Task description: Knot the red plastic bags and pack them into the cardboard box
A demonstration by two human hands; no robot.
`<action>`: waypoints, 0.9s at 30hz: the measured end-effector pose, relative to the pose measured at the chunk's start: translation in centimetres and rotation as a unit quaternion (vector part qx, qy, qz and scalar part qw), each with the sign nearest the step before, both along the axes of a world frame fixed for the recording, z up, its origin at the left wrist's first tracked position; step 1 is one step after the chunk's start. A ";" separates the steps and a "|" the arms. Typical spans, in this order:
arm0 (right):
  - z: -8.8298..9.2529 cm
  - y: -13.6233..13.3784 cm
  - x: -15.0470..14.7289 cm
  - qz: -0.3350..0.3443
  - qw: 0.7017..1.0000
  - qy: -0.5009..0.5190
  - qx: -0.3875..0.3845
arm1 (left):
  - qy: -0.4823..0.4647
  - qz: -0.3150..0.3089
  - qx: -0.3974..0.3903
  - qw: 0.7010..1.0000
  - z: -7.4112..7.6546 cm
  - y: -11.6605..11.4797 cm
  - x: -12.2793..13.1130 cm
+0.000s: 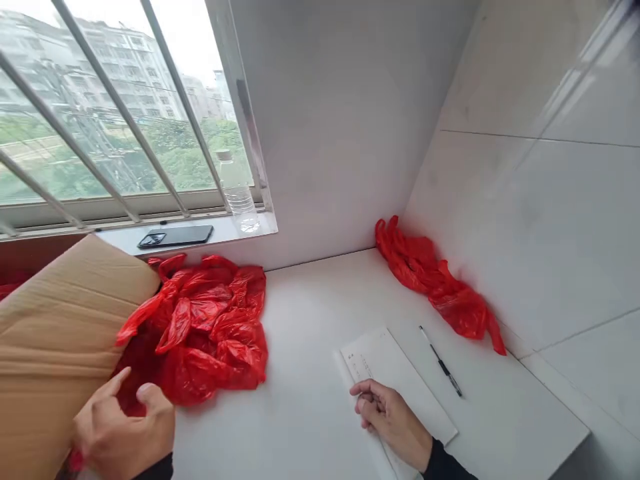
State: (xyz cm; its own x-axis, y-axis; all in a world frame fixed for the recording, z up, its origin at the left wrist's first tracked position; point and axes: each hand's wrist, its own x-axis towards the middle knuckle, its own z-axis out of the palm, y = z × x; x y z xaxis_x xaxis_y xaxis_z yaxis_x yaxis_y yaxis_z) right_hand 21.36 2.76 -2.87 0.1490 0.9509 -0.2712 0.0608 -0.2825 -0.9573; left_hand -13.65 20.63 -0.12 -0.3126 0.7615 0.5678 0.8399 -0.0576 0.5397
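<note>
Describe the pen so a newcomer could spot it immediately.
On the white table, find the notebook by the right hand. Between it and the red plastic bag along the wall lies the pen: slim with a black grip, unlike its flat or crumpled neighbours.

Notebook [393, 367] on bench [300, 313]: pen [441, 362] to its right, first bag [215, 327] left, second bag [434, 280] behind right, box [60, 327] far left.
</note>
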 end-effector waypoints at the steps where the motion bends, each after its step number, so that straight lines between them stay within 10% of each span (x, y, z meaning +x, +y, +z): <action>1: -0.2 -0.4 0.4 0.003 1.000 0.001 -0.012 | -0.005 0.053 0.011 0.999 -0.9 -1.2 0.0; 6: -1.1 -1.0 1.9 0.040 0.998 0.009 -0.056 | 0.063 0.124 -0.199 0.970 -4.2 -3.7 -0.9; 15: -0.9 -1.7 1.8 0.028 0.997 0.016 -0.076 | 0.021 0.099 -0.194 0.976 -4.2 -9.1 -0.9; 22: -0.6 -1.5 1.7 0.034 0.997 0.025 -0.066 | -0.162 0.106 -0.038 0.980 0.0 -13.0 3.0; 27: -1.2 -1.4 1.7 0.039 0.997 0.020 -0.065 | -0.211 0.058 0.046 0.975 5.4 -10.5 7.3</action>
State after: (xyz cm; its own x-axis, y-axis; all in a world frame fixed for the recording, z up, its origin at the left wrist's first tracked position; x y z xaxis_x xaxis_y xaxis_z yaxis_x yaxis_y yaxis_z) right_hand 23.08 1.31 -4.10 0.0626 0.9154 -0.3977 0.0510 -0.4009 -0.9147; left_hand -6.31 10.11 5.25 -0.6133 0.6598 0.4343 0.5488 -0.0396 0.8350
